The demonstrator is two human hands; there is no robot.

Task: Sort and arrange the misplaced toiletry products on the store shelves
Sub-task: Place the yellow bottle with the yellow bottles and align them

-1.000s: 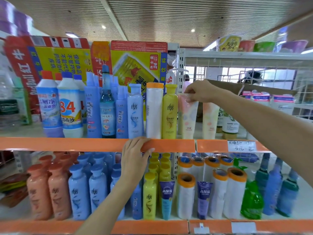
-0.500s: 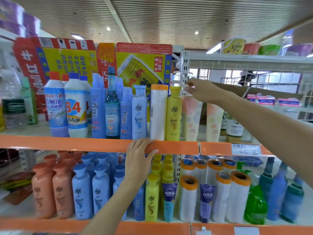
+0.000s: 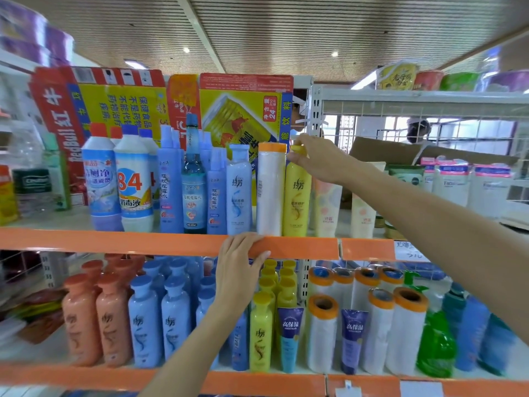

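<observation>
My right hand (image 3: 320, 159) is at the top of the yellow shampoo bottle (image 3: 297, 193); its fingers (image 3: 300, 149) pinch the yellow cap; the bottle body hangs directly below them, long axis upright, base on the upper shelf (image 3: 171, 243), touching the orange-capped white roll (image 3: 270, 190). My left hand (image 3: 239, 267) is lower and farther off; its fingers lie flat, gripping the shelf edge, holding no product.
</observation>
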